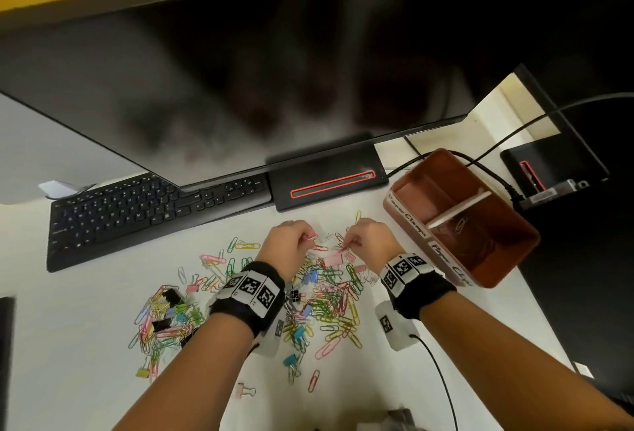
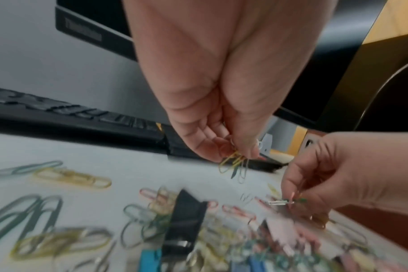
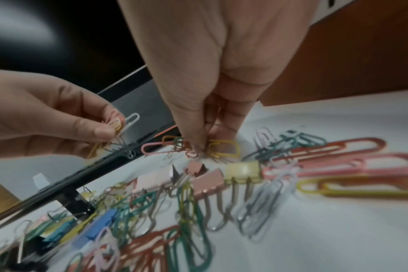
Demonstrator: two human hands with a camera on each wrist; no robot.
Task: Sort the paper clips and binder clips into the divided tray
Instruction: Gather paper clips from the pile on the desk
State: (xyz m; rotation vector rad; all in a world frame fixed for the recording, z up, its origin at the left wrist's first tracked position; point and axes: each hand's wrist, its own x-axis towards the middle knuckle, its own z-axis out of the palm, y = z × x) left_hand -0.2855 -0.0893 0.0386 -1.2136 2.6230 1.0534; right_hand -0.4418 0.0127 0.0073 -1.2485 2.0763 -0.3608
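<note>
A wide scatter of coloured paper clips (image 1: 329,296) and binder clips (image 1: 332,259) covers the white desk (image 1: 85,345). My left hand (image 1: 302,236) is raised at the far edge of the pile, pinching a small bunch of paper clips (image 2: 233,163) that hangs from its fingertips. My right hand (image 1: 351,242) is beside it, fingers (image 3: 197,145) down on the pile, pinching small paper clips (image 3: 221,150). The brown divided tray (image 1: 514,252) stands to the right with a white divider and paper labels; a few clips (image 1: 459,224) lie in its near compartment.
A black keyboard (image 1: 137,211) lies at the far left, a large monitor (image 1: 240,87) hangs over the desk, and its stand base (image 1: 326,180) is just beyond my hands. Cables (image 1: 494,169) run behind the tray. A pink binder clip (image 1: 245,390) lies near the front edge.
</note>
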